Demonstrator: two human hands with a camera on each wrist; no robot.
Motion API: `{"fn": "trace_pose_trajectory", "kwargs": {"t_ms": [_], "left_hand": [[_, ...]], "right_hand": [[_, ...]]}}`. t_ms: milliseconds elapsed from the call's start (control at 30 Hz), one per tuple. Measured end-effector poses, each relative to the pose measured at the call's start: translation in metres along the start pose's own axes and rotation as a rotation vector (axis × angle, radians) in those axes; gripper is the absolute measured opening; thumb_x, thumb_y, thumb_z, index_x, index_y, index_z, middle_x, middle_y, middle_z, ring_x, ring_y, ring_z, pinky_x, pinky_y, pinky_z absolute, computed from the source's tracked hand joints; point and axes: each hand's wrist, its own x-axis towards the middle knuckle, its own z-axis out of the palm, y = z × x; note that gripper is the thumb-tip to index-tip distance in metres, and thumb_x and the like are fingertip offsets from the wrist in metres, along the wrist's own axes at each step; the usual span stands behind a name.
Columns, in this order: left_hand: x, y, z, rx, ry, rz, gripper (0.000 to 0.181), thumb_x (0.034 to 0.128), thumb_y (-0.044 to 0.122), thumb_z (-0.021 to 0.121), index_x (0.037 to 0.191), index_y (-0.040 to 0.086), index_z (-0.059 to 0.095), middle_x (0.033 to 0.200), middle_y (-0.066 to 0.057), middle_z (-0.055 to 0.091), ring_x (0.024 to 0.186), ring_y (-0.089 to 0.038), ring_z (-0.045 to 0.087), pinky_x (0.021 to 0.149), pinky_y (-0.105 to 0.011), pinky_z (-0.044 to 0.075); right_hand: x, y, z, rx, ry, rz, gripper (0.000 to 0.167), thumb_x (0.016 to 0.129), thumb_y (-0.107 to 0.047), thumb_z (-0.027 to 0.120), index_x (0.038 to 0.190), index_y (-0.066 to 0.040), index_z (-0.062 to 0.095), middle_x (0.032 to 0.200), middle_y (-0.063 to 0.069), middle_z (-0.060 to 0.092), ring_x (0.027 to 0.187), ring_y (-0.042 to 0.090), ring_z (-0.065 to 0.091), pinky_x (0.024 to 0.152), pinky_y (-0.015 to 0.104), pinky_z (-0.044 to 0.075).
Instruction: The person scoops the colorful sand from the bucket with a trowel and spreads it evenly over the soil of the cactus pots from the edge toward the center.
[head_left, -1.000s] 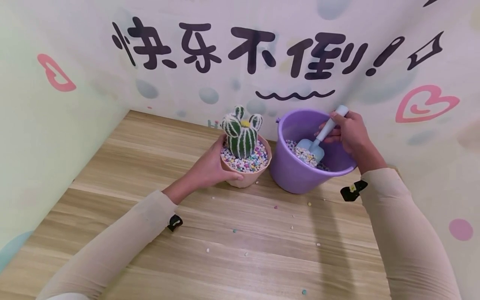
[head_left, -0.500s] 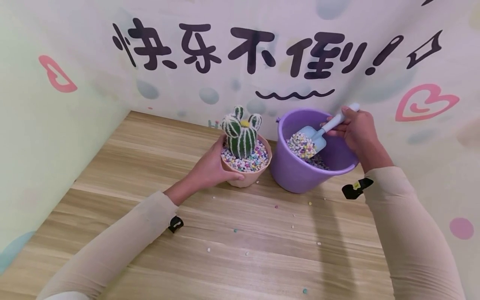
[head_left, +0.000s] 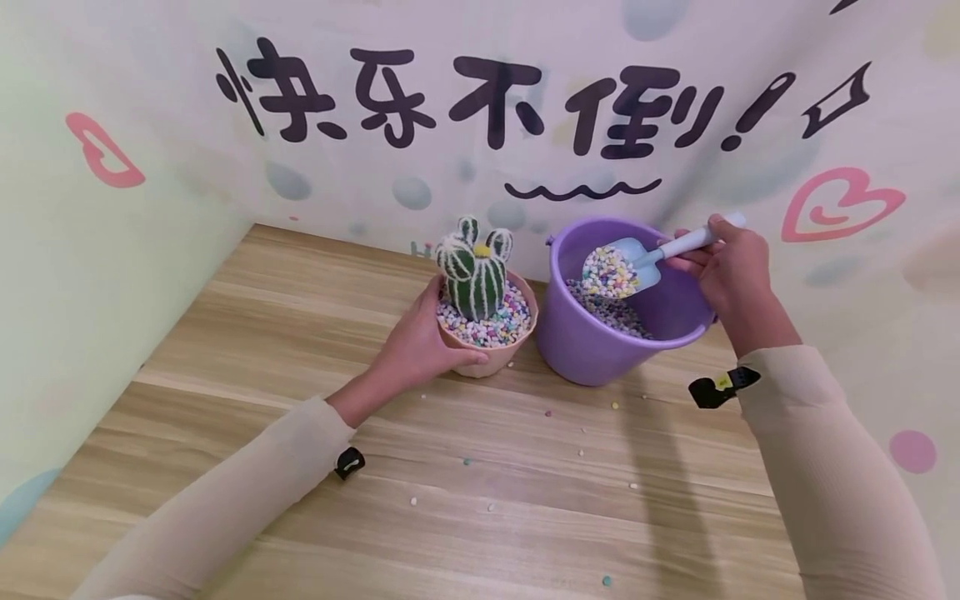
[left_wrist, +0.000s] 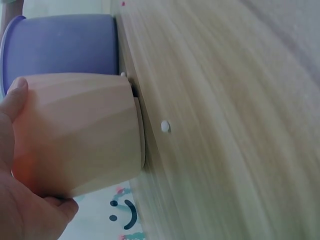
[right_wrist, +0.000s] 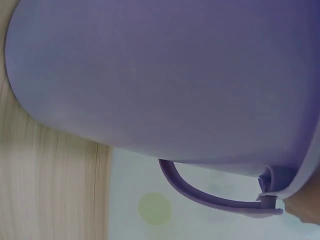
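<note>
My left hand grips the side of a peach flower pot, thumb across its front. In the pot a green cactus with white stripes and a yellow flower stands upright in multicoloured pebbles. Just right of it is a purple bucket, a layer of small pebbles inside. With curled fingers my right hand holds a light blue shovel by its handle. The shovel's blade, heaped with pebbles, hangs over the bucket's opening. In the right wrist view the bucket's outer wall hides most of that hand.
Several stray pebbles are scattered over the wooden table. Behind the pot and bucket rises a printed cloth backdrop. The bucket's handle hangs down on its far side.
The shovel has come up out of the pebbles in the bucket with a full load, its handle tipping flatter. My right hand has shifted slightly right. The left hand stays on the pot.
</note>
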Motion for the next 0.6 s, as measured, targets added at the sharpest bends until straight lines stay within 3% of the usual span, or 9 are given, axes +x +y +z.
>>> {"fn": "trace_pose_trajectory", "kwargs": {"t_ms": [167,400,600], "left_hand": [[-0.006,0.003,0.005,0.021,0.051,-0.025,0.127,0.0614,0.052,0.088,0.156,0.017,0.012,0.153,-0.01,0.032,0.133,-0.028,0.042,0.106,-0.048,0.041],[-0.013,0.007,0.014,0.043,0.12,-0.039,0.129,0.06,0.054,0.088,0.156,0.017,0.01,0.152,-0.01,0.032,0.132,-0.028,0.042,0.106,-0.049,0.041],[-0.014,0.007,0.013,0.046,0.12,-0.033,0.131,0.0594,0.058,0.087,0.156,0.015,0.009,0.151,-0.014,0.031,0.133,-0.03,0.04,0.107,-0.049,0.04]], "right_hand": [[-0.008,-0.001,-0.007,0.073,0.047,0.014,0.018,0.1,-0.021,0.054,0.112,-0.013,0.042,0.092,0.02,0.07,0.083,0.038,0.071,0.065,0.047,0.059],[-0.018,-0.002,-0.015,0.195,0.048,0.068,0.018,0.1,-0.022,0.054,0.113,-0.019,0.042,0.097,0.021,0.068,0.094,0.038,0.069,0.078,0.052,0.055],[-0.029,0.0,-0.018,0.206,0.03,0.06,0.023,0.099,-0.021,0.055,0.114,-0.02,0.038,0.099,0.02,0.067,0.096,0.038,0.069,0.08,0.051,0.055]]}}
